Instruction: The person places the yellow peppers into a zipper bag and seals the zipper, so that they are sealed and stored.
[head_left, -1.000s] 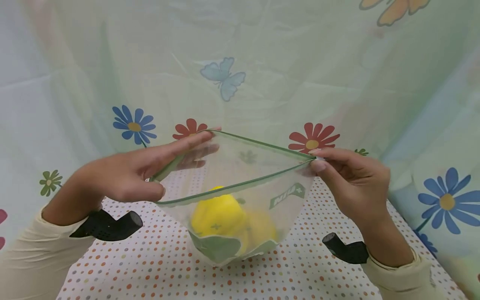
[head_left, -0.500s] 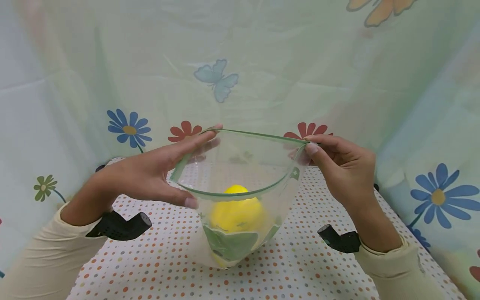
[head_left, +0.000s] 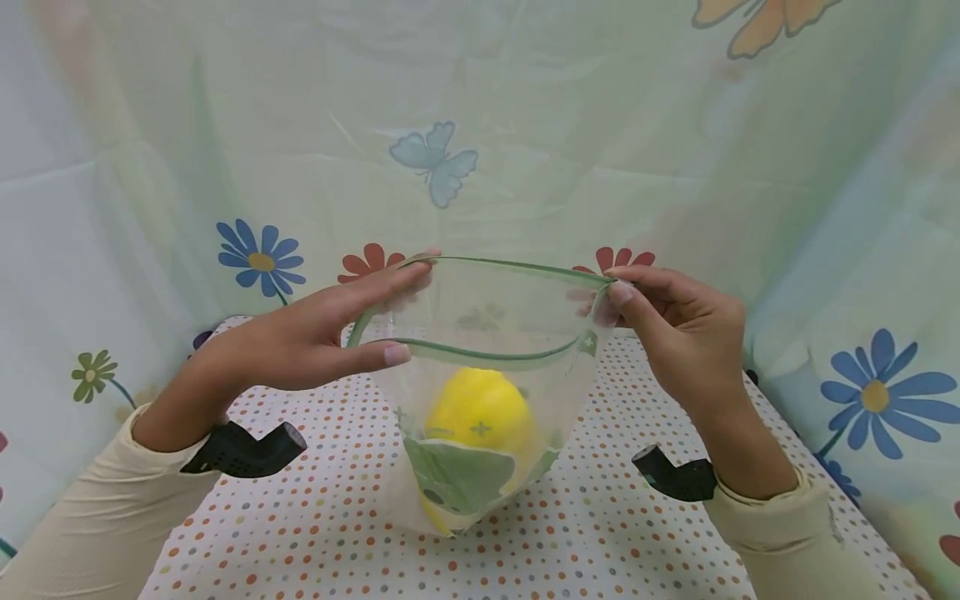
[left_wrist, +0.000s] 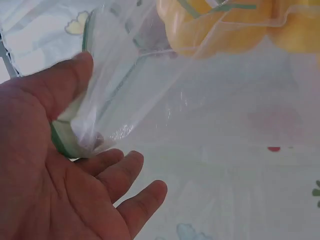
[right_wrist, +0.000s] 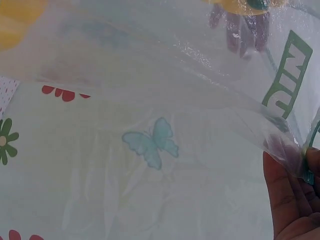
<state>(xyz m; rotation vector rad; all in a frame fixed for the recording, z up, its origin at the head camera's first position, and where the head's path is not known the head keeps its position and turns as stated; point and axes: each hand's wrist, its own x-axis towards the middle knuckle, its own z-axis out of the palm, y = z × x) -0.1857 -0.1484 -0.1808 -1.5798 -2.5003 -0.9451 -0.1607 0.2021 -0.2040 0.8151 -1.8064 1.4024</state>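
Observation:
A see-through zip bag (head_left: 465,479) with green print and a green zip strip hangs between both hands, its mouth spread wide. Inside it are yellow, lobed bell peppers (head_left: 480,408), also visible through the plastic in the left wrist view as bell peppers (left_wrist: 215,30). My left hand (head_left: 300,337) is at the bag's left side, thumb straight along the near rim and fingers stretched to the far rim. At the right corner of the mouth, my right hand (head_left: 678,333) pinches the rim between thumb and index finger. The bag's bottom is low over the tabletop.
A white cloth with coloured dots covers the table (head_left: 300,533). Behind it hangs a pale curtain (head_left: 525,150) printed with flowers and butterflies. A black curved device (head_left: 251,450) sits at the left wrist and another black device (head_left: 675,473) at the right wrist.
The near rim of the bag has risen and its mouth has rounded out. My left thumb has shifted right and up along the rim; my right hand has moved slightly up and left.

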